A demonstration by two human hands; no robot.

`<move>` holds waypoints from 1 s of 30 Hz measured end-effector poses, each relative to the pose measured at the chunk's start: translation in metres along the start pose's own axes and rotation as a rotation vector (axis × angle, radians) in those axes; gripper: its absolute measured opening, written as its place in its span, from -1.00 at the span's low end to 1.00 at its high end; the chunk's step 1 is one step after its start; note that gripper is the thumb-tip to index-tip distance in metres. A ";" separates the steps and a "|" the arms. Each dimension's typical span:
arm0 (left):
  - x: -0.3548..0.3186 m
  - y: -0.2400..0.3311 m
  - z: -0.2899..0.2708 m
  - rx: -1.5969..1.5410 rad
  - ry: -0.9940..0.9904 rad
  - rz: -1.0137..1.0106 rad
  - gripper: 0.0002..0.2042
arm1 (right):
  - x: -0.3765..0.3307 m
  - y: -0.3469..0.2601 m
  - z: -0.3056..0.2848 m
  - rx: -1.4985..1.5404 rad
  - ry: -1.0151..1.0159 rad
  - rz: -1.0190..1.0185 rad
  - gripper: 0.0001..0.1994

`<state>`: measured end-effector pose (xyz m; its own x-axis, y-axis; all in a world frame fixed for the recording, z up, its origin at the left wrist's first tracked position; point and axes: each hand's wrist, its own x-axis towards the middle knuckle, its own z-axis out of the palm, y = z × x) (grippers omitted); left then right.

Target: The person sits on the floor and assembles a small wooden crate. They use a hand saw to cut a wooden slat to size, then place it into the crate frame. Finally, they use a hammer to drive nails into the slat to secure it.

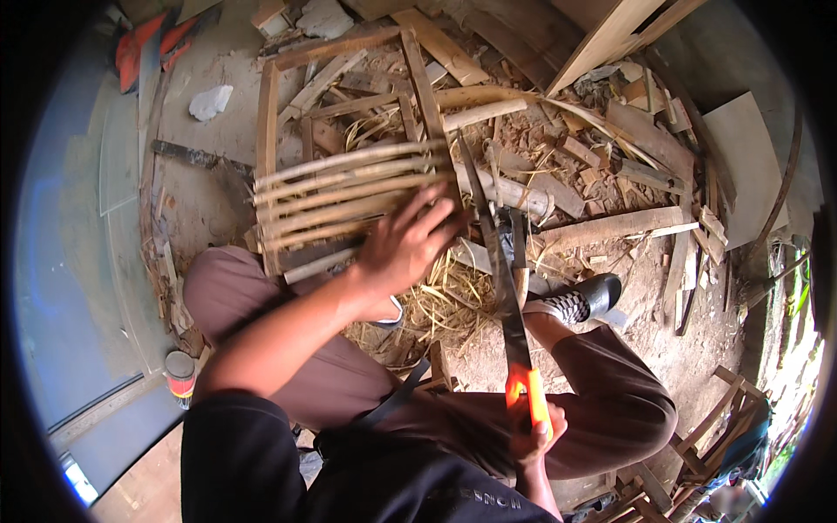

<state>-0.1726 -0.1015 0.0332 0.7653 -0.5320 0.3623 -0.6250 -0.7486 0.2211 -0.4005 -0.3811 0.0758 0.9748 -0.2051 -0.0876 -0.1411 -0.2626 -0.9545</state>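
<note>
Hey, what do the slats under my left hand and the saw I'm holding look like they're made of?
The slats look like split bamboo or cane: pale tan, unfinished, rounded strips with fibrous ends. The saw in the right hand seems to have a dull, dark metal blade, worn rather than polished, and a bright orange handle, probably plastic, though that is hard to confirm. The left hand rests on the slats.
</note>
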 end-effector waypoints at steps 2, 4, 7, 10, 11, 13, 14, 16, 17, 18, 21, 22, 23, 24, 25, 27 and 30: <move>0.000 0.008 -0.004 0.038 -0.010 0.021 -0.60 | -0.018 0.004 -0.009 0.041 -0.017 -0.027 -0.21; 0.001 0.010 -0.003 0.029 0.014 0.006 -0.62 | -0.027 0.011 -0.012 0.159 -0.016 -0.012 -0.23; 0.000 0.011 0.002 0.004 0.058 0.004 -0.63 | -0.025 0.014 -0.007 0.225 -0.022 -0.024 -0.25; 0.001 0.014 -0.001 -0.036 0.078 -0.006 -0.62 | -0.013 0.012 0.001 0.191 -0.033 -0.047 -0.24; 0.001 0.012 -0.002 -0.051 0.067 -0.026 -0.63 | -0.011 0.014 0.004 0.184 -0.029 -0.066 -0.24; 0.002 0.008 -0.003 -0.081 0.046 -0.068 -0.62 | -0.006 0.018 0.010 0.171 -0.020 -0.089 -0.24; 0.003 0.007 -0.004 -0.113 0.069 -0.091 -0.56 | -0.004 0.019 0.012 0.166 -0.016 -0.094 -0.24; 0.006 0.002 -0.007 -0.110 0.047 -0.055 -0.56 | 0.000 0.021 0.016 0.163 -0.012 -0.087 -0.23; 0.008 0.000 -0.010 -0.111 0.037 -0.037 -0.56 | 0.001 0.020 0.019 0.165 -0.013 -0.074 -0.22; 0.011 -0.003 -0.013 -0.146 0.030 -0.038 -0.58 | 0.004 0.018 0.021 0.164 -0.020 -0.061 -0.22; 0.009 -0.008 -0.013 -0.206 0.045 -0.013 -0.65 | 0.014 0.006 0.027 0.163 -0.061 -0.018 -0.20; 0.007 -0.010 -0.012 -0.202 0.027 -0.011 -0.66 | 0.015 0.002 0.027 0.137 -0.072 -0.007 -0.19; 0.006 -0.012 -0.011 -0.198 0.009 -0.008 -0.67 | 0.016 0.003 0.028 0.128 -0.064 -0.010 -0.19; 0.005 -0.013 -0.010 -0.195 -0.010 -0.005 -0.67 | 0.017 0.006 0.030 0.119 -0.056 -0.012 -0.19; 0.004 -0.013 -0.009 -0.221 -0.015 -0.020 -0.69 | 0.019 0.007 0.030 0.108 -0.050 -0.015 -0.19; 0.003 -0.013 -0.006 -0.272 -0.024 -0.049 -0.71 | 0.019 0.003 0.033 0.121 -0.069 -0.001 -0.18; 0.006 -0.011 -0.008 -0.179 -0.033 -0.041 -0.73 | 0.012 0.009 0.030 0.108 -0.060 -0.005 -0.18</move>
<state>-0.1621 -0.0932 0.0403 0.7932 -0.5174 0.3209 -0.6086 -0.6889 0.3937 -0.3852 -0.3574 0.0571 0.9844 -0.1469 -0.0970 -0.1203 -0.1597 -0.9798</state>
